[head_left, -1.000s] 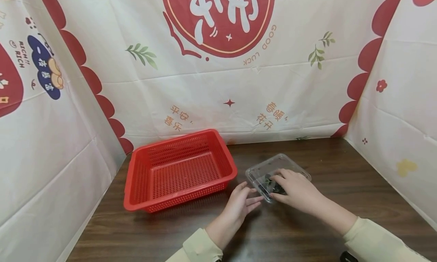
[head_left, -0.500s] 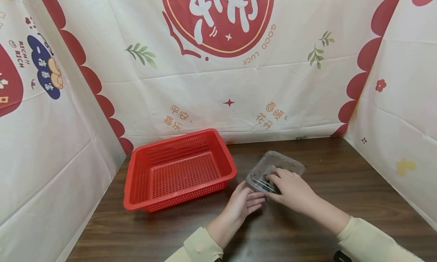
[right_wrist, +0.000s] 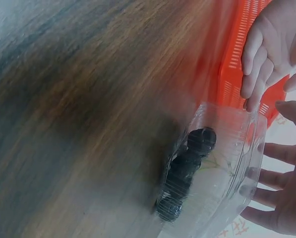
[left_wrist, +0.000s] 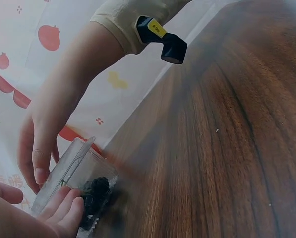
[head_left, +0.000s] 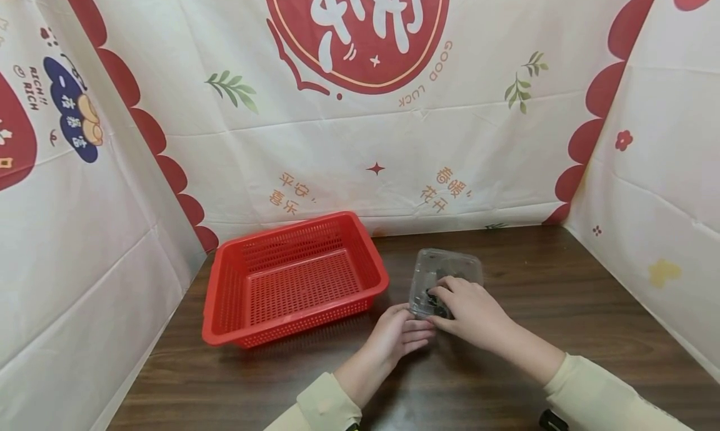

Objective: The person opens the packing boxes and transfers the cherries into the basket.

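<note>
A clear plastic clamshell box [head_left: 449, 257], closed, stands on the table right of centre in the head view. Dark round grapes [right_wrist: 185, 166] with a thin green stem lie inside, seen through its wall in the right wrist view. My right hand [head_left: 471, 311] lies over the lid, its spread fingertips touching the plastic and its thumb toward the near edge. At the near left corner my left hand [head_left: 396, 336] has its fingers extended along the box side. From the left wrist, those fingers [left_wrist: 63, 206] overlap the box wall beside the grapes.
A red perforated plastic basket [head_left: 300, 320] stands left of the box, with no contents showing. Brown wood-grain table [head_left: 270, 381] lies under everything. A printed white cloth [head_left: 349, 131] rises behind the table and at both sides.
The clamshell box has turned on the table and shifted left, its far end swinging leftward. My right hand moved left with it; my left hand has stayed almost still.
</note>
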The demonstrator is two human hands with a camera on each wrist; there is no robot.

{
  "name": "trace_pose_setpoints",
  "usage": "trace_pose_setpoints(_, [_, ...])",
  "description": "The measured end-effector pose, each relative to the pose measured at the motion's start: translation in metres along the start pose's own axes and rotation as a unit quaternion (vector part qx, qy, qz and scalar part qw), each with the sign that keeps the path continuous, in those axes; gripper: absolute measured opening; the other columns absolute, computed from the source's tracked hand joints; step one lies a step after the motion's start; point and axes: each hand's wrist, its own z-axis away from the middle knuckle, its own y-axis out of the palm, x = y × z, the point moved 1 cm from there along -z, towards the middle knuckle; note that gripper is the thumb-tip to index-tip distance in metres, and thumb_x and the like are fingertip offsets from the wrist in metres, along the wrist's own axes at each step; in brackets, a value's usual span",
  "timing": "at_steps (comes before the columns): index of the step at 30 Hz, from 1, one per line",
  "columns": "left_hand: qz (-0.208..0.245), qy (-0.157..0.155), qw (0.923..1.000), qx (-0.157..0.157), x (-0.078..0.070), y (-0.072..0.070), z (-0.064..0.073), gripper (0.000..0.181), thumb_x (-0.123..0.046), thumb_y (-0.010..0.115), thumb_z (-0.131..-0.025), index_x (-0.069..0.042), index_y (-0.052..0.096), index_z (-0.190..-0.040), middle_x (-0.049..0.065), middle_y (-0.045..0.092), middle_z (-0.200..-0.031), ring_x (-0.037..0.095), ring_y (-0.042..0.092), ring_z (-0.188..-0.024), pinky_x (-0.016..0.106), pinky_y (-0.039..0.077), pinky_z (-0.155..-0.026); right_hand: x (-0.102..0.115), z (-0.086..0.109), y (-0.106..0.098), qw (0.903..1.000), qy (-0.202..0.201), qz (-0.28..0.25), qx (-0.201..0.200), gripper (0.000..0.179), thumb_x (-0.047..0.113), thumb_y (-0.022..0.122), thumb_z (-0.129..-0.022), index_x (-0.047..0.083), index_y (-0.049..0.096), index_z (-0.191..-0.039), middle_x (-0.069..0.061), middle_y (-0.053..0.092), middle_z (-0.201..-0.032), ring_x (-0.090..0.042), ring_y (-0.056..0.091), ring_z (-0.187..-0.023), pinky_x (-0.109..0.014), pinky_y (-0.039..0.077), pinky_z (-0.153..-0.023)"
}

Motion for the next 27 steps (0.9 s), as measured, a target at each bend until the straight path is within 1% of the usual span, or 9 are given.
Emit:
trace_pose_setpoints(3, [-0.006,-0.001,1.0,0.003,0.0,-0.002,0.001,0.047,-0.004,0.041,-0.092,0.008,0.032,-0.137,0.031,0.064,-0.111,0.043,0.063,-0.105,0.05,0.049,-0.09,0.001,0.0,0.0,1.0,-0.004,-0.001,-0.006,0.046,0.042,0.077,-0.081,0.007,0.068,-0.11,-0.006,0.06,-0.105,-0.026,0.06,-0.093,-0.048,0.049,-0.078])
trace_pose_setpoints(6, [-0.013,0.005,0.9999,0.005,0.001,-0.003,0.001,0.043,-0.005,0.042,-0.092,0.008,0.036,-0.133,0.031,0.064,-0.111,0.043,0.063,-0.104,0.051,0.049,-0.09,0.002,0.0,0.0,0.9998,-0.009,0.003,-0.016,0.046,0.042,0.078,-0.079,0.007,0.067,-0.108,-0.006,0.059,-0.104,-0.026,0.059,-0.092,-0.048,0.049,-0.077])
trace_pose_setpoints(10, [-0.017,0.009,0.9998,0.003,0.003,-0.003,0.002,0.032,-0.008,0.044,-0.094,0.006,0.043,-0.123,0.031,0.064,-0.112,0.044,0.062,-0.105,0.051,0.048,-0.09,0.005,-0.001,0.001,0.9997,-0.001,0.012,-0.022,0.049,0.044,0.078,-0.079,0.007,0.067,-0.109,-0.007,0.059,-0.103,-0.025,0.058,-0.09,-0.047,0.048,-0.075])
trace_pose_setpoints(13, [-0.014,0.0,0.9999,0.004,0.005,-0.002,0.004,0.025,-0.01,0.046,-0.095,0.004,0.049,-0.115,0.029,0.064,-0.112,0.043,0.062,-0.106,0.051,0.048,-0.091,0.008,0.0,0.002,0.9997,0.019,0.015,-0.009,0.052,0.046,0.077,-0.08,0.006,0.066,-0.111,-0.01,0.06,-0.106,-0.028,0.059,-0.093,-0.048,0.049,-0.077])
trace_pose_setpoints(17, [-0.02,-0.022,0.9995,0.013,0.009,0.0,0.006,0.023,-0.012,0.047,-0.094,0.002,0.058,-0.107,0.025,0.066,-0.11,0.04,0.063,-0.107,0.049,0.049,-0.091,0.012,0.001,0.004,0.999,0.039,0.024,0.005,0.057,0.048,0.076,-0.079,0.004,0.065,-0.114,-0.012,0.059,-0.109,-0.031,0.06,-0.096,-0.048,0.049,-0.078])
trace_pose_setpoints(22, [-0.042,-0.032,0.9981,0.032,0.014,0.004,0.007,0.025,-0.011,0.047,-0.091,0.002,0.063,-0.105,0.022,0.068,-0.106,0.041,0.063,-0.107,0.048,0.049,-0.09,0.013,0.002,0.006,0.9987,0.039,0.032,0.003,0.064,0.049,0.078,-0.076,0.002,0.064,-0.117,-0.012,0.058,-0.106,-0.03,0.059,-0.092,-0.046,0.049,-0.074])
trace_pose_setpoints(27, [-0.067,-0.045,0.9959,0.041,0.016,0.005,0.009,0.028,-0.011,0.048,-0.092,0.003,0.064,-0.11,0.018,0.069,-0.105,0.041,0.063,-0.105,0.049,0.049,-0.09,0.012,0.006,0.007,0.9989,0.033,0.031,0.008,0.062,0.041,0.081,-0.075,0.0,0.064,-0.118,-0.009,0.057,-0.103,-0.027,0.058,-0.089,-0.043,0.049,-0.071])
